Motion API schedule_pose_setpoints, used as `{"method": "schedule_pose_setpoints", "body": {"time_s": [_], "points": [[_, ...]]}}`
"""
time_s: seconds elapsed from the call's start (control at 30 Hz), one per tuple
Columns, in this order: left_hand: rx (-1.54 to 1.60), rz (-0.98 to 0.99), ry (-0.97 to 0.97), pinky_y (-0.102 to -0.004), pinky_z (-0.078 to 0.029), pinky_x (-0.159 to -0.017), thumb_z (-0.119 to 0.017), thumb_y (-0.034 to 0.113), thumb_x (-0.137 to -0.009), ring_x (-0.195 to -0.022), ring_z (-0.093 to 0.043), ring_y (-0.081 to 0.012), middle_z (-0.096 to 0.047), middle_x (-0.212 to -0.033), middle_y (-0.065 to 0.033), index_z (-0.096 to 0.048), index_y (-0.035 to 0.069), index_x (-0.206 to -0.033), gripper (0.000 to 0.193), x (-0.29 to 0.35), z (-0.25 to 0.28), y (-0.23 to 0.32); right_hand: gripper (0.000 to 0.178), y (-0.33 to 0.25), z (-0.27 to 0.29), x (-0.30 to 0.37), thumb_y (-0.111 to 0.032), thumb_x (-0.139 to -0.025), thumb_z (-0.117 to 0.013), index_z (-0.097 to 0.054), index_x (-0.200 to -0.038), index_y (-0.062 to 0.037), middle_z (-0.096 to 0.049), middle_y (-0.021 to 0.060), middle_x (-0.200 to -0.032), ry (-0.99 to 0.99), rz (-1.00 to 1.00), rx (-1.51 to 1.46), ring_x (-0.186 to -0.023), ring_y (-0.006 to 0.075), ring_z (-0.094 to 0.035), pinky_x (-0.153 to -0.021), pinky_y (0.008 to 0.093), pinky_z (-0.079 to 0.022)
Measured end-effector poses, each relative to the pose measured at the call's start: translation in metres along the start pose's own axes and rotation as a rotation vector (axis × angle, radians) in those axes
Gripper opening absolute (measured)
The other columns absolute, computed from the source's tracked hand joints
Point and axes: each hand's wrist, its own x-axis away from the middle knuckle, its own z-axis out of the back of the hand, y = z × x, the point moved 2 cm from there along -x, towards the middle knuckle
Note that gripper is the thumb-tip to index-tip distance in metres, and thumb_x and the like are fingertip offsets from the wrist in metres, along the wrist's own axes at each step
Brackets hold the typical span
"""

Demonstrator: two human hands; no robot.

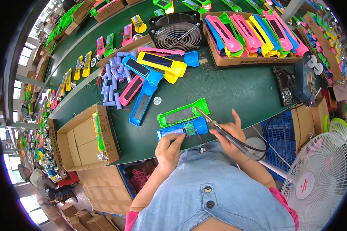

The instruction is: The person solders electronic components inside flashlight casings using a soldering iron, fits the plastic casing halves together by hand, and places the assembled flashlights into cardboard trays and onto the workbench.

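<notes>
Near the table's front edge lies a blue plastic flashlight-like casing half [200,124] holding a purple cylindrical battery [173,133] and a small green circuit board [189,129]. My left hand [168,151] is closed in a pinch at the battery's near side, beside the board; what its fingertips grip is too small to make out. In my right hand [230,138] is a soldering iron [232,139], its tip above a green casing half [182,112] just beyond the blue one. Thin wires run from the board to a silvery lamp head [203,148] at the table edge, against my apron.
A pile of purple batteries [112,79] and coloured casings [158,63] lies far left. Behind stand a black fan [176,35] and a carton of casings [254,61]. An open carton [78,148] sits left; a blue-grey box [305,82] right. A white fan [316,181] stands beside me.
</notes>
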Motion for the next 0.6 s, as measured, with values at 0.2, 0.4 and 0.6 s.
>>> {"method": "schedule_pose_setpoints", "body": {"time_s": [0.2, 0.4, 0.6], "points": [[-0.016, -0.095, 0.014, -0.0294, -0.045, -0.055, -0.067, -0.005, -0.063, -0.064, -0.055, -0.0213, -0.055, -0.077, -0.0066, -0.064, 0.003, -0.086, 0.025, -0.009, -0.008, 0.001, 0.025, 0.008, 0.004, 0.056, 0.0, -0.075, -0.063, -0.055, -0.098, -0.0021, -0.061, 0.0124, -0.095, 0.209, -0.277, -0.509, -0.072, 0.0184, -0.064, -0.096, 0.0471, -0.036], [-0.151, -0.249, -0.096, -0.0303, -0.045, -0.059, -0.065, 0.003, -0.059, -0.069, -0.055, -0.0197, -0.053, -0.077, -0.0051, -0.064, 0.003, -0.086, 0.027, -0.011, -0.009, 0.001, 0.025, 0.007, -0.008, 0.06, 0.006, -0.076, -0.055, -0.05, -0.101, 0.0062, -0.048, 0.0208, -0.118, 0.377, -0.587, -0.659, -0.065, 0.0201, -0.063, -0.053, 0.0243, -0.052], [-0.194, -0.297, -0.119, -0.0303, -0.045, -0.06, -0.063, 0.004, -0.057, -0.07, -0.055, -0.0197, -0.051, -0.076, -0.0059, -0.064, 0.002, -0.086, 0.029, -0.01, -0.01, 0.001, 0.025, 0.008, -0.011, 0.059, 0.006, -0.075, -0.058, -0.052, -0.099, 0.0058, -0.042, 0.0205, -0.122, 0.365, -0.613, -0.679, -0.069, 0.021, -0.063, -0.057, 0.0262, -0.054]]}}
